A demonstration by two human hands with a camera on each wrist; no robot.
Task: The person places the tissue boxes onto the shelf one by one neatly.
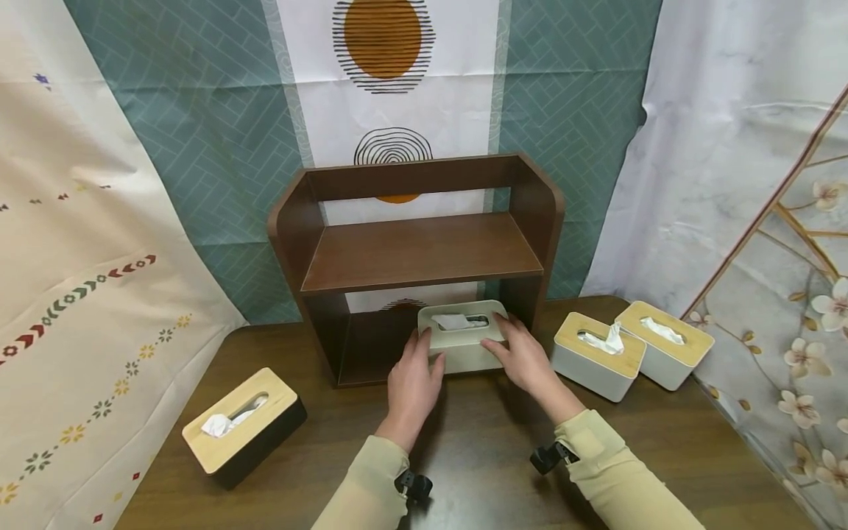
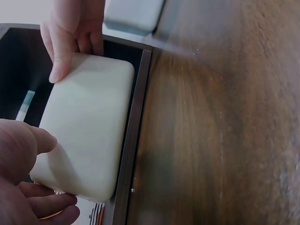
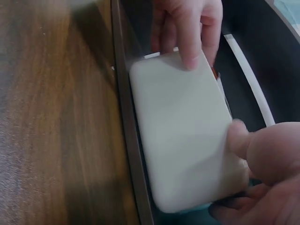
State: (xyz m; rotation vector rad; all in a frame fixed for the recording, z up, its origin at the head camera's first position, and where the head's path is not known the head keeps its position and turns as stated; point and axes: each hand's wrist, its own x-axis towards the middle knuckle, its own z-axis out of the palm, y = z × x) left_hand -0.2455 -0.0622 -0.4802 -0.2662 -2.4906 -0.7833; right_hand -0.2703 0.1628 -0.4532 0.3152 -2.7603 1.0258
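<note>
A pale grey-green tissue box (image 1: 464, 353) sits at the right part of the shelf unit's lower compartment, its tissue slot facing up. My left hand (image 1: 414, 386) grips its left end, thumb on the front face and fingers around the side. At the opposite end my right hand (image 1: 523, 357) holds it the same way, thumb pressed to the front. Both wrist views show the box's smooth front (image 2: 86, 122) between the two thumbs, close to the compartment's front edge. The brown shelf unit (image 1: 424, 254) stands at the back of the table.
Two white tissue boxes with wooden lids, one nearer (image 1: 589, 372) and one farther (image 1: 669, 361), stand to the right. A black tissue box (image 1: 258, 449) with a wooden lid lies at the left of the wooden table (image 1: 477, 478). Patterned cloths (image 1: 199, 110) hang around the table.
</note>
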